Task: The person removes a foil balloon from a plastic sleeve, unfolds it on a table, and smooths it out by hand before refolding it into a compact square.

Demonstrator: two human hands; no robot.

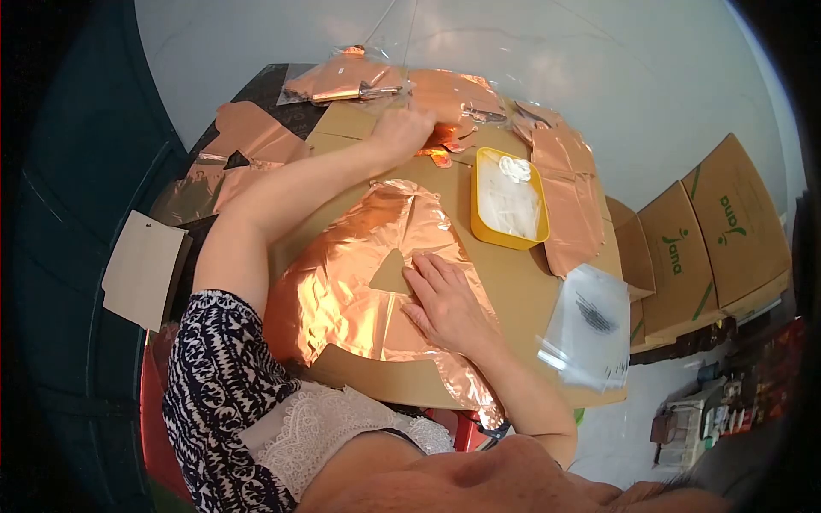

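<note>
A flat, wrinkled rose-gold foil balloon with a triangular hole lies on the cardboard-covered table in front of me. My right hand rests on it beside the hole, fingers stretched out. Farther off, my left hand is closed with its fingers curled down at the far side of the cardboard. Small shiny rose-gold foil pieces lie right by it. Whatever its fingers hold, if anything, is hidden.
A yellow tub holds clear plastic pieces and a white coil. More foil balloons and clear packets line the table's edges. Clear plastic bags lie at the right corner. Cardboard boxes stand right of the table.
</note>
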